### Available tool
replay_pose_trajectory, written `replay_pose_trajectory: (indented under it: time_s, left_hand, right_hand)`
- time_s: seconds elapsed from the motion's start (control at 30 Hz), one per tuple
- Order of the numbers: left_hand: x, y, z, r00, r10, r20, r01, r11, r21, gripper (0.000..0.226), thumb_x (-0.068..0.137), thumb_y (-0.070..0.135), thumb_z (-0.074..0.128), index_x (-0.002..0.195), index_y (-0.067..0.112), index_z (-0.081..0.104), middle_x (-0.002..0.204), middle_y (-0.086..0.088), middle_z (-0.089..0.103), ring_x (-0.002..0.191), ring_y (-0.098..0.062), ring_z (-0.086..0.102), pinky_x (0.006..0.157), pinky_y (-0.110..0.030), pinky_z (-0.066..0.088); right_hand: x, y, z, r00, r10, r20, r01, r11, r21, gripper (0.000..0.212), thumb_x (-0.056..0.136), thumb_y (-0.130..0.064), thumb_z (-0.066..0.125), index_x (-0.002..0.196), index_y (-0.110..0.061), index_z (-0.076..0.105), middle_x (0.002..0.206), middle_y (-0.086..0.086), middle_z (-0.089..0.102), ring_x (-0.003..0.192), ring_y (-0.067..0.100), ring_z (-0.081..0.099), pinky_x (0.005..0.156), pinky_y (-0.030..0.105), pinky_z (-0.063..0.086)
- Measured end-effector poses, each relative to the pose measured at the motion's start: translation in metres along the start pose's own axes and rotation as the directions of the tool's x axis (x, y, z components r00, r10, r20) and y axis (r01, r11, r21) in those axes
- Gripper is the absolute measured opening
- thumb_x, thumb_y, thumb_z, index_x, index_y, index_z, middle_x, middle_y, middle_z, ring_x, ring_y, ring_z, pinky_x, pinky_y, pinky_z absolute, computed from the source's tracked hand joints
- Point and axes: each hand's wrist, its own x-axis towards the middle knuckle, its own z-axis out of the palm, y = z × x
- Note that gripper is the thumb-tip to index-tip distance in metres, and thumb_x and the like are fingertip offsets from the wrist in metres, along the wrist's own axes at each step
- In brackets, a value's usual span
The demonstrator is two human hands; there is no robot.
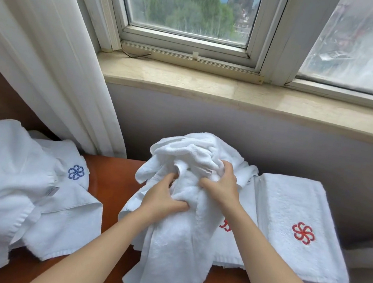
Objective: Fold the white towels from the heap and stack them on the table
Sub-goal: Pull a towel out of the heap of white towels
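Hands: left hand (162, 199) and right hand (221, 182) both clench the crumpled white terry towel (176, 245).
Towel: just left of the folded white red-emblem towel (300, 212), tail draping onto the orange wooden table (111, 179).
Heap: white blue-emblem towels (13, 180), far left of it.
Corners: buried; best to find two and shake flat first.

Just a glossy reddish-brown table (111, 179), close against the wall. Carries at the left end a loose heap of white towels (24, 192), unfolded and overlapping, with blue flower emblems showing. Bears at the right end a folded towel (299, 224), flat, red emblem up, with another layer's edge showing beneath. Holds in the middle a crumpled towel (169, 244), lower part draped onto the wood and over a flat towel (229, 246) with a half-hidden red emblem, just beside the folded one.
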Motion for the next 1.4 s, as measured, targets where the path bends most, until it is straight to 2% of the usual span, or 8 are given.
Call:
replay_pose_trajectory:
  time_s: [0.1,0.3,0.43,0.63,0.83,1.03,1.2,1.4]
  left_hand:
    - [-0.012,0.013,-0.007,0.997,0.07,-0.041,-0.075,0.99,-0.12,0.058,0.061,0.039,0.079,0.111,0.052,0.051,0.098,0.029,0.066,0.09,0.011,0.063,0.062,-0.011,0.05]
    - [-0.052,0.043,-0.04,0.956,0.232,-0.179,-0.274,0.924,-0.268,0.055,0.061,0.03,0.077,0.107,0.052,0.056,0.099,0.019,0.07,0.091,-0.001,0.069,0.07,-0.016,0.054]
    - [-0.091,0.055,-0.069,0.904,0.313,-0.29,-0.39,0.882,-0.264,0.063,0.062,0.02,0.076,0.101,0.063,0.054,0.099,0.015,0.071,0.091,0.0,0.068,0.072,-0.013,0.052]
    - [-0.16,0.041,-0.115,0.844,0.318,-0.431,-0.448,0.86,-0.243,0.061,0.057,0.016,0.075,0.107,0.041,0.053,0.091,0.022,0.068,0.081,0.008,0.064,0.067,-0.009,0.048]
    - [-0.22,-0.004,-0.152,0.8,0.255,-0.542,-0.435,0.87,-0.232,0.067,0.056,0.014,0.077,0.115,0.039,0.054,0.11,0.004,0.069,0.099,-0.013,0.067,0.082,-0.029,0.054]
    - [-0.278,-0.054,-0.197,0.745,0.18,-0.642,-0.373,0.911,-0.177,0.069,0.061,0.014,0.078,0.109,0.058,0.054,0.106,0.02,0.069,0.097,-0.001,0.067,0.075,-0.015,0.052]
    - [-0.323,-0.095,-0.243,0.701,0.092,-0.707,-0.301,0.937,-0.177,0.066,0.06,0.018,0.077,0.119,0.038,0.055,0.104,0.018,0.069,0.098,0.0,0.066,0.075,-0.017,0.052]
    - [-0.354,-0.145,-0.295,0.692,0.011,-0.722,-0.13,0.985,-0.109,0.052,0.061,0.024,0.074,0.105,0.045,0.055,0.096,0.02,0.068,0.091,0.002,0.064,0.07,-0.016,0.053]
  right_hand:
    - [-0.013,-0.012,-0.005,0.999,-0.033,-0.039,0.039,0.989,0.145,0.056,0.058,-0.034,0.061,0.112,-0.037,0.047,0.109,-0.006,0.063,0.094,0.014,0.064,0.079,0.037,0.056]
    - [-0.061,-0.064,-0.011,0.979,-0.188,-0.075,0.203,0.929,0.31,0.054,0.061,-0.029,0.063,0.113,-0.035,0.05,0.102,-0.012,0.064,0.077,-0.004,0.063,0.064,0.021,0.05]
    - [-0.107,-0.103,-0.006,0.951,-0.3,-0.073,0.307,0.897,0.319,0.053,0.06,-0.029,0.064,0.112,-0.029,0.05,0.101,-0.007,0.062,0.084,0.008,0.062,0.067,0.027,0.052]
    - [-0.177,-0.139,0.027,0.908,-0.419,0.001,0.396,0.859,0.325,0.047,0.063,-0.025,0.062,0.108,-0.026,0.049,0.1,-0.001,0.06,0.087,0.015,0.061,0.079,0.04,0.056]
    - [-0.227,-0.151,0.084,0.867,-0.491,0.087,0.445,0.841,0.309,0.04,0.064,-0.024,0.063,0.102,-0.025,0.051,0.087,-0.008,0.059,0.062,-0.007,0.055,0.048,0.006,0.039]
    - [-0.262,-0.164,0.161,0.801,-0.546,0.246,0.447,0.818,0.361,0.048,0.065,-0.023,0.062,0.112,-0.018,0.051,0.095,-0.004,0.061,0.08,0.006,0.061,0.061,0.018,0.049]
    - [-0.286,-0.176,0.233,0.749,-0.562,0.351,0.446,0.819,0.36,0.049,0.063,-0.03,0.063,0.11,-0.026,0.051,0.1,-0.005,0.064,0.079,-0.002,0.064,0.057,0.013,0.047]
    - [-0.296,-0.173,0.314,0.737,-0.479,0.477,0.397,0.878,0.268,0.054,0.066,-0.038,0.068,0.114,-0.028,0.046,0.11,-0.003,0.06,0.1,0.015,0.064,0.077,0.033,0.055]
